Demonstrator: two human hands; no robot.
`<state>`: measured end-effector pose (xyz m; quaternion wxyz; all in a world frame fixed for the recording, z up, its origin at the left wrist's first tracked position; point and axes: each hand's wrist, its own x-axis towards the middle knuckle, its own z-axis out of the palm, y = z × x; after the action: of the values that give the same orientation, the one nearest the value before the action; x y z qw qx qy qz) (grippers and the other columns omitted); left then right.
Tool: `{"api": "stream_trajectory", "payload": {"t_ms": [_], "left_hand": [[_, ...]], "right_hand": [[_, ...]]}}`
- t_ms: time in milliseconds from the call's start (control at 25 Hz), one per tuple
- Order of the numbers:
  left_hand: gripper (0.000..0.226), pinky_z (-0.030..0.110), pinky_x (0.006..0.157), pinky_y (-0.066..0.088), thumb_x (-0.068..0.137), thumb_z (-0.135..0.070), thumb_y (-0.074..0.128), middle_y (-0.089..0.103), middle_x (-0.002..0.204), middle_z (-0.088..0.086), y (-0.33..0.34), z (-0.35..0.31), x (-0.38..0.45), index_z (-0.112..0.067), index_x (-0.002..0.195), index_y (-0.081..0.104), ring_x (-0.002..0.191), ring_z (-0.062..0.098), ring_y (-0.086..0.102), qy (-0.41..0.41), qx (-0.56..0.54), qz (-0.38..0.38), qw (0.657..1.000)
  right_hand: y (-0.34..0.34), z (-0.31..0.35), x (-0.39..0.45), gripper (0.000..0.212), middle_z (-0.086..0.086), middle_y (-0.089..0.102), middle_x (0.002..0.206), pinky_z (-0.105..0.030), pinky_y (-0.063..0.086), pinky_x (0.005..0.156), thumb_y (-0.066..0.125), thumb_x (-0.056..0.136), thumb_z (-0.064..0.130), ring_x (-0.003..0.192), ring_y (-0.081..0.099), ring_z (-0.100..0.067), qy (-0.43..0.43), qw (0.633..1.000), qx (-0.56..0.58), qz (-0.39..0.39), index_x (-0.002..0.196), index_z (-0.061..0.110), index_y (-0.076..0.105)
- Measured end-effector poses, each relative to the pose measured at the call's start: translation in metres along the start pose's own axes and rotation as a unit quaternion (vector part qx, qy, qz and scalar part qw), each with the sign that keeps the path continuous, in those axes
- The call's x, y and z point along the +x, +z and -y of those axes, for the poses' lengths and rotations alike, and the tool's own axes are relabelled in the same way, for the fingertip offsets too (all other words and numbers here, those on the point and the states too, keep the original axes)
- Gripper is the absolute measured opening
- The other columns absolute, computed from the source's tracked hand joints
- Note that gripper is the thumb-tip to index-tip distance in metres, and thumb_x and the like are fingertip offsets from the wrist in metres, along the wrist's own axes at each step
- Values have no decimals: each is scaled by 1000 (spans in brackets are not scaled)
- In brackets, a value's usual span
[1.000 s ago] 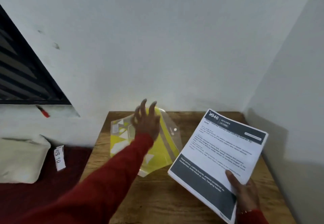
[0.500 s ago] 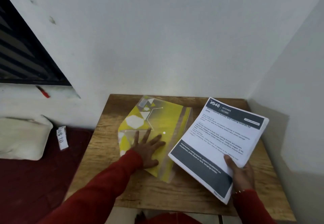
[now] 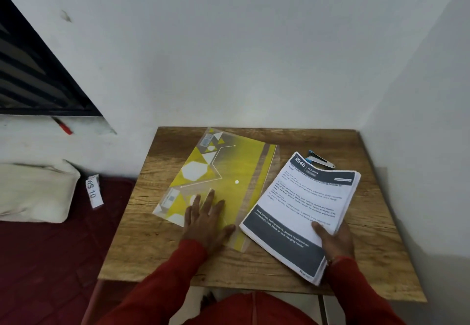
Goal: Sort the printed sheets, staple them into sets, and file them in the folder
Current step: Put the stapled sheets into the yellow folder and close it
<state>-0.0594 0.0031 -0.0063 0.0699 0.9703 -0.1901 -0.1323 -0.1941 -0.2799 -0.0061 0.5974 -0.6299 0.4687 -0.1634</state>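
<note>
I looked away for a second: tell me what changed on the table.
The left hand brought the yellow folder down from tilted to flat on the table and now presses it. The right hand lowered the stack of sheets toward the table, uncovering a stapler. Its grip on the stack is unchanged.
</note>
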Motion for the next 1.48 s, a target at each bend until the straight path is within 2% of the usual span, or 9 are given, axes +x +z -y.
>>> {"api": "stream_trajectory", "payload": {"t_ms": [400, 520, 600, 720, 880, 1040, 1200, 1360, 1480], "left_hand": [[73, 52, 101, 35, 78, -77, 36, 23, 156, -1, -5, -7, -5, -43, 142, 31, 135, 31, 29, -82, 51, -27, 995], [71, 53, 97, 37, 79, -73, 38, 23, 154, 0, -7, 0, -7, -39, 141, 32, 133, 32, 30, -102, 50, -18, 993], [69, 53, 96, 37, 79, -73, 38, 23, 152, -1, -7, 1, -9, -38, 138, 34, 131, 32, 30, -102, 48, -14, 993], [64, 51, 95, 37, 79, -76, 37, 27, 150, -1, -6, 1, -12, -35, 129, 42, 129, 30, 31, -87, 60, -30, 994], [62, 49, 88, 41, 80, -74, 41, 39, 143, -1, -3, 5, -14, -31, 124, 48, 121, 30, 41, -66, 60, -49, 995], [65, 49, 94, 39, 82, -74, 38, 32, 149, -3, -6, 10, -14, -34, 133, 42, 128, 29, 37, -53, 35, -25, 998], [59, 50, 97, 39, 84, -72, 38, 27, 152, -5, -9, 17, -16, -39, 133, 42, 131, 28, 35, -54, 10, -17, 998], [58, 50, 94, 43, 82, -73, 31, 34, 150, -9, -15, 7, -10, -41, 126, 51, 130, 25, 41, -28, -7, -65, 997], [49, 48, 103, 35, 89, -68, 35, 33, 150, -15, -24, -18, 4, -42, 129, 48, 133, 18, 38, 21, -16, -48, 999]], "right_hand": [[-54, 4, 26, 61, -20, 59, 127, -40, 47, 90, 80, 75, 6, 102, 57, -29, -23, 993, -117, 15, 128, 13, 50], [-32, 11, 23, 82, -22, 45, 137, -50, 35, 100, 81, 73, 35, 120, 44, -41, -132, 920, -362, -78, 141, 15, 39], [3, 20, 16, 73, -21, 50, 131, -50, 39, 97, 70, 82, 43, 116, 47, -43, -196, 901, -386, -32, 142, 13, 42], [54, 44, 29, 52, -13, 52, 136, -47, 38, 102, 58, 91, 29, 123, 46, -37, -244, 878, -407, 59, 140, 19, 46], [80, 90, 88, 66, -5, 41, 149, -51, 31, 110, 51, 88, 4, 133, 37, -36, -205, 828, -511, 105, 148, 27, 33], [87, 104, 131, 56, 2, 27, 156, -55, 23, 111, 55, 92, 23, 137, 25, -40, -188, 768, -595, 143, 144, 39, 37], [90, 107, 149, 27, 2, 49, 139, -48, 29, 104, 67, 84, 35, 128, 38, -37, -235, 770, -584, 106, 111, 36, 65], [75, 109, 141, 12, -12, 70, 104, -37, 43, 85, 70, 84, 25, 101, 61, -34, -295, 823, -479, 76, 94, 19, 71], [61, 112, 133, 9, -15, 72, 91, -35, 45, 73, 65, 88, 19, 87, 64, -35, -360, 824, -431, 75, 92, 12, 70]]}}
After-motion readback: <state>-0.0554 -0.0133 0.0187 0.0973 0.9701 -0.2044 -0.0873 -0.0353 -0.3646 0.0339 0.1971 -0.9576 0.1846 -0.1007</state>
